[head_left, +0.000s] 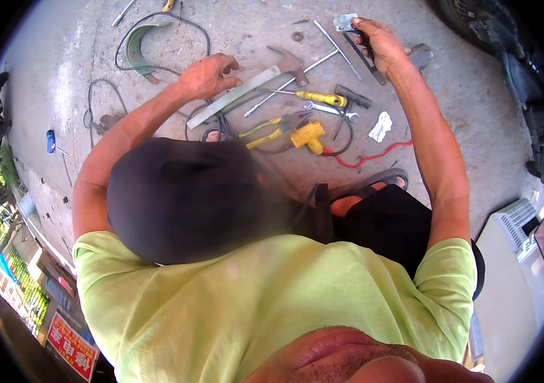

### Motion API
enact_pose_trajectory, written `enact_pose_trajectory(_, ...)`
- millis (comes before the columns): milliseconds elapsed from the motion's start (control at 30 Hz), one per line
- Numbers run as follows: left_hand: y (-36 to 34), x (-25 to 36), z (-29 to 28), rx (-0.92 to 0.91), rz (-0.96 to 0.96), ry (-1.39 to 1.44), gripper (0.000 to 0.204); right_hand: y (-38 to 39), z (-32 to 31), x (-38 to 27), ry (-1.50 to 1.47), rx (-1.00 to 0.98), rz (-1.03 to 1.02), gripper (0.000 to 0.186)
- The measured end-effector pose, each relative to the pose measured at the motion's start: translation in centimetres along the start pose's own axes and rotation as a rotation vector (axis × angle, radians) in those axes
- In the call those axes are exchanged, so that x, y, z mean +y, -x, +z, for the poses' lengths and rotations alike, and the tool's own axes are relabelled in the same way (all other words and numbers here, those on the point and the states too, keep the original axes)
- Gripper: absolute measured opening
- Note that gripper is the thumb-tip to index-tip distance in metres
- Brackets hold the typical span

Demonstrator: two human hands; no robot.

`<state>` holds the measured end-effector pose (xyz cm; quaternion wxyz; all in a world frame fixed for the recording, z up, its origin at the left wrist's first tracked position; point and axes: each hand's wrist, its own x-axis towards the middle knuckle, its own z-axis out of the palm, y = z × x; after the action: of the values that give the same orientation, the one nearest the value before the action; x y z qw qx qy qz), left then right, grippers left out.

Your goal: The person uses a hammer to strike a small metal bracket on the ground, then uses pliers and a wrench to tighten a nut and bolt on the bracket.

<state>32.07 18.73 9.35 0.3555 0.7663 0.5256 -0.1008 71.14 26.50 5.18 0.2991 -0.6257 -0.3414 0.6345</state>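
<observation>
My right hand (381,46), at the upper right, is closed on a black-handled tool (364,53) with a pale bluish plate (346,23) at its far end. The tool's exact kind is unclear. My left hand (207,75) hovers palm down, fingers loosely bent, thumb and forefinger apart. Just beside its thumb lies a pale flat bar (232,97), slightly blurred. Right of the bar are a hammer (291,65), a T-handle wrench (315,62), a yellow-handled screwdriver (320,97), a wrench (329,108) and yellow-handled pliers (265,131).
A yellow tool part (309,136), a red cord (367,158) and crumpled white paper (381,126) lie nearer me. Left are a green curved band (134,48), black cable and a blue-handled screwdriver (51,142). A dark wheel (460,22) and a pale boxy panel (508,255) stand right.
</observation>
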Motion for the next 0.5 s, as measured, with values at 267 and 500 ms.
enact_pose_trajectory(267, 0.4, 0.5, 7.1, 0.193, 0.021, 0.023, 0.038, -0.4, 1.0, -0.2, 0.011, -0.010, 0.037, 0.030)
enact_pose_trajectory(500, 1.1, 0.2, 7.5, 0.397, -0.072, 0.136, 0.034, -1.8, 2.8, 0.3, -0.017, -0.096, 0.035, 0.031)
